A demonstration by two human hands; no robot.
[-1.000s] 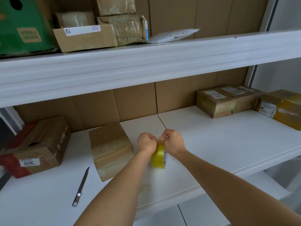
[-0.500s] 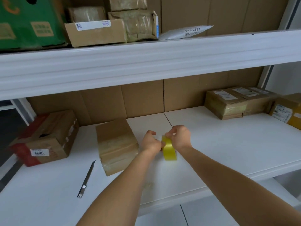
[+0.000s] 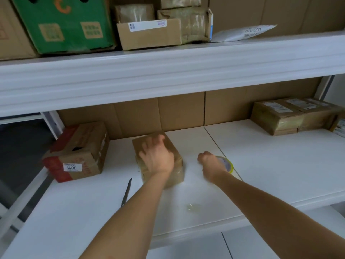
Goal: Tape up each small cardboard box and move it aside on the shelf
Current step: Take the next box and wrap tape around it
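The left hand [image 3: 156,156] lies palm-down on top of the small brown cardboard box wrapped in clear tape [image 3: 162,165]; its fingers are spread and bent over the far top edge, thumb out towards 9 o'clock, gripping the box from above. The right hand [image 3: 211,163] is curled into a loose fist round the yellow roll of packing tape [image 3: 226,164], which lies on the white shelf board [image 3: 270,165] at the hand's 3 o'clock side, only its rim showing past the knuckles.

Half a second ago both hands met at the roll, held upright between them just right of the box. Since then the left hand has left the roll and gone to the box, and the right has carried the roll down to the board.

The box stands at the middle of the shelf, well apart from the roll. At its 9 o'clock sits a red-and-brown carton with a white label [image 3: 78,152]; at its 7 o'clock lies a slim metal knife [image 3: 127,191]. Taped brown parcels [image 3: 291,116] stand at 2 o'clock, near the back wall. On the upper shelf are a green carton [image 3: 63,23] and more brown boxes [image 3: 149,32].
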